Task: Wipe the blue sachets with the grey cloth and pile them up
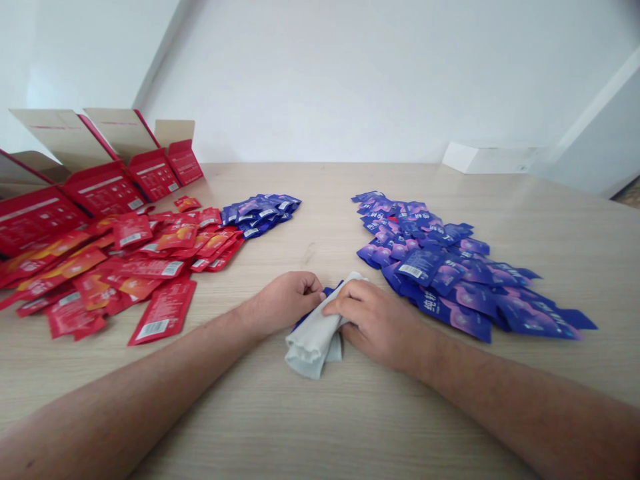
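**Item 1, nearest:** pale grey cloth [313, 343], crumpled into a loose bundle on the wood-grain tabletop [320, 427], low centre of the frame. A blue sachet [302, 322] shows at its edges, its remainder hidden by the cloth and hands.

**Item 2:** left hand [286, 303], nearly closed, fingers curled against the upper left of the bundle.

**Item 3:** right hand [373, 325], narrowly closed, fingers wrapped over the top of the cloth. The hands almost touch, with the bundle gathered between them.

**Item 4:** heap of blue-and-purple sachets [440, 267], right of centre, just beside the right hand.

**Item 5:** scattered red sachets [127, 270], left of centre, with a smaller blue heap [261, 215] at their far right.

**Item 6, farthest:** open red cartons [153, 175], upper left; white flat object [487, 158], upper right.
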